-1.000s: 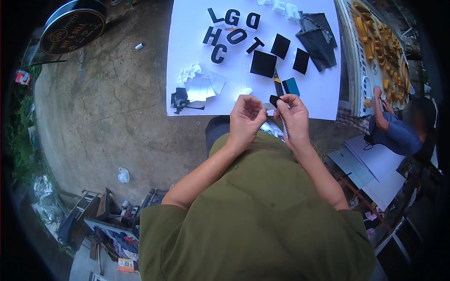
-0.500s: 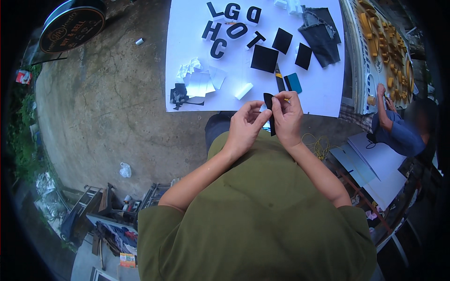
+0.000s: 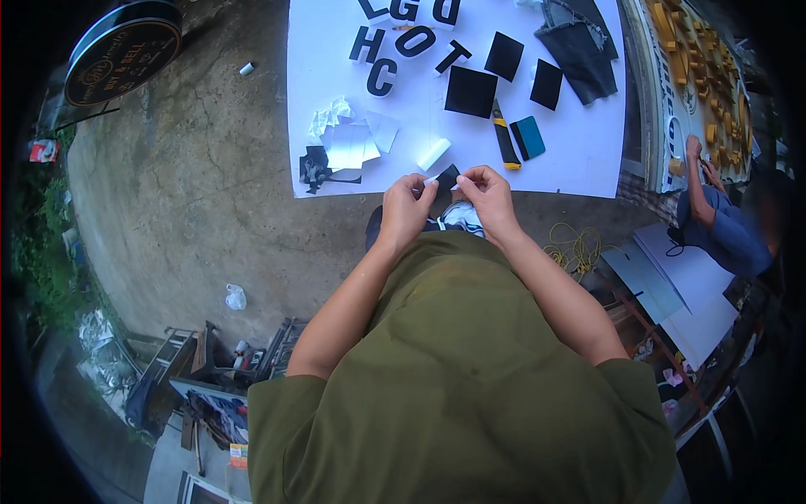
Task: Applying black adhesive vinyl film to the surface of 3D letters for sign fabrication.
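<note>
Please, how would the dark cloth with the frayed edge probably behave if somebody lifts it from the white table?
The dark cloth would probably hang floppy, since its frayed edge suggests fabric. It seems unlikely to roll or tip, because it lies spread low on the white table. Its dull, matt surface suggests it may not be very slippery.

"What carries everything?"
"A white counter (image 3: 571, 172)."
"And on it?"
"Black letters (image 3: 373, 77), black rectangles (image 3: 470, 91), a cutter (image 3: 505, 141) beside a teal-and-black scraper (image 3: 528, 139), white paper (image 3: 345, 148), black scraps (image 3: 316, 168), and frayed dark cloth (image 3: 581, 67) far right."
</note>
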Demonstrator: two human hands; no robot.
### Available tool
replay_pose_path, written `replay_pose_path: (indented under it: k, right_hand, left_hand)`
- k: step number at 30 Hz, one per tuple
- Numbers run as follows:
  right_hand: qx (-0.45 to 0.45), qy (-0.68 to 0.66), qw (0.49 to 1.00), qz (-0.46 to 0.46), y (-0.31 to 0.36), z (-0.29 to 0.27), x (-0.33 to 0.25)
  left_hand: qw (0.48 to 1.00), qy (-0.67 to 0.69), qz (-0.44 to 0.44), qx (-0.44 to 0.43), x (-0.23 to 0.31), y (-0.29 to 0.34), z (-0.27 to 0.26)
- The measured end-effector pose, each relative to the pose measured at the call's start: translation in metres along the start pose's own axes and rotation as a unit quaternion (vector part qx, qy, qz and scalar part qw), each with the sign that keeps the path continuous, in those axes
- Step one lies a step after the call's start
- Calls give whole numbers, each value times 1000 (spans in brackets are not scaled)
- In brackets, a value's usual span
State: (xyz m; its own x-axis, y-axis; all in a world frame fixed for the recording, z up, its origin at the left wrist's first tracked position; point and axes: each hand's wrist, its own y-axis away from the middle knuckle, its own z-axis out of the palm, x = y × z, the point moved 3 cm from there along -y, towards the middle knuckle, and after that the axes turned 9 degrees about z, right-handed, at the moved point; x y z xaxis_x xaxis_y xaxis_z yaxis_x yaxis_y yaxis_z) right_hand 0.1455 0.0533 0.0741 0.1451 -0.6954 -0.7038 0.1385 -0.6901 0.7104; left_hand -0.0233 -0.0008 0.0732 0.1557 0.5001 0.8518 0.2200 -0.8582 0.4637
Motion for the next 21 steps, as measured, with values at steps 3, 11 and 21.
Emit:
replay_pose_path:
  k: [3, 11, 21]
  right_hand:
    - [-7, 8, 1000, 23, -29, 0, 16]
    - [24, -1, 999, 31, -74, 3, 25]
    - [37, -1, 999, 32, -89, 3, 34]
  left_hand:
    - [996, -80, 32, 29, -18, -23, 4]
    - [983, -167, 27, 71, -29, -49, 19]
    - [984, -141, 24, 109, -34, -58, 26]
